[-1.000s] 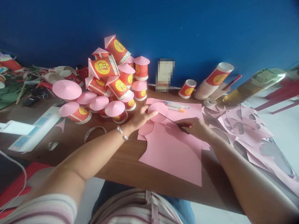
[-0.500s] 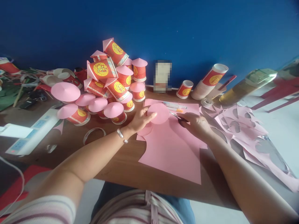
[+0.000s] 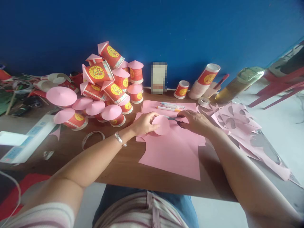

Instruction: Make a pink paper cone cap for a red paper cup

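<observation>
Between its thumb and fingers my left hand (image 3: 146, 123) pinches the left edge of a pink paper disc (image 3: 161, 126). My right hand (image 3: 193, 122) is closed around the handles of a pair of scissors (image 3: 175, 118), whose blades point left at the disc's upper right edge. Whether the blades touch the paper I cannot tell. Beneath both hands lies a pink paper sheet (image 3: 172, 158) with curved cut-outs along its left side. A white and orange marker (image 3: 166, 109) and a blue-tipped pen (image 3: 172, 105) rest just beyond the hands.
Red paper cups with pink cone tops (image 3: 116, 88) are piled at the left. A white power strip (image 3: 28, 139) lies nearer me. Behind stand a single cup (image 3: 181, 89), a leaning cup stack (image 3: 204, 82) and a bottle (image 3: 239, 84). Pink paper scraps (image 3: 247, 133) cover the right side.
The disc, held in my left hand, has come lower and slightly nearer me. My right hand has turned, so the scissors now lie flatter above the disc's edge. The view has shifted a little.
</observation>
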Tool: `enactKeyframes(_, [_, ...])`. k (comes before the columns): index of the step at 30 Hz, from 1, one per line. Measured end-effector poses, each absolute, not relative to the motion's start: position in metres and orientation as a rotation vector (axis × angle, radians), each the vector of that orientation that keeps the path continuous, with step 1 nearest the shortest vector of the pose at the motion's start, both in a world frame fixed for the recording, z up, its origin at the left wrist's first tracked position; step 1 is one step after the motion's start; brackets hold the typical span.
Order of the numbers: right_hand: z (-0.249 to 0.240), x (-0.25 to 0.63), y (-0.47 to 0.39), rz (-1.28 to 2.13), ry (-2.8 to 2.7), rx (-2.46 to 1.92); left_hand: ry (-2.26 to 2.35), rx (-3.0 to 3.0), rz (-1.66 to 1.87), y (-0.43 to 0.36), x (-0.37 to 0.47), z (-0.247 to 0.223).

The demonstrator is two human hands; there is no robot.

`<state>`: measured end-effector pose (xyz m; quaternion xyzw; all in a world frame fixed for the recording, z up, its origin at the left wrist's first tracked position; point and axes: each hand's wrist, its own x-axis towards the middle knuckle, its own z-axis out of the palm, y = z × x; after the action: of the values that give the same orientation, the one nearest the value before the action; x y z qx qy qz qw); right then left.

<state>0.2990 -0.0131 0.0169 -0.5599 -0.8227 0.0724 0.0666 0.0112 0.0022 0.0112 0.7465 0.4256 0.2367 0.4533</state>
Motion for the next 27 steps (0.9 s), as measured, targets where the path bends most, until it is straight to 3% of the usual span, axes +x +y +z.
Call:
enactKeyframes(4, [0.017,0.305,-0.008,0.274,-2.524,-1.573,1.120,1.989,0.374,0.002,0.009,0.020])
enactKeyframes(17, [0.009,0.317,0.006,0.638,-2.426,-1.432,1.216,2.365,0.161,0.018,-0.004,0.028])
enactKeyframes(27, [0.033,0.281,0.021,0.064,-2.251,-1.825,1.342,2.437,0.452,0.018,0.000,0.028])
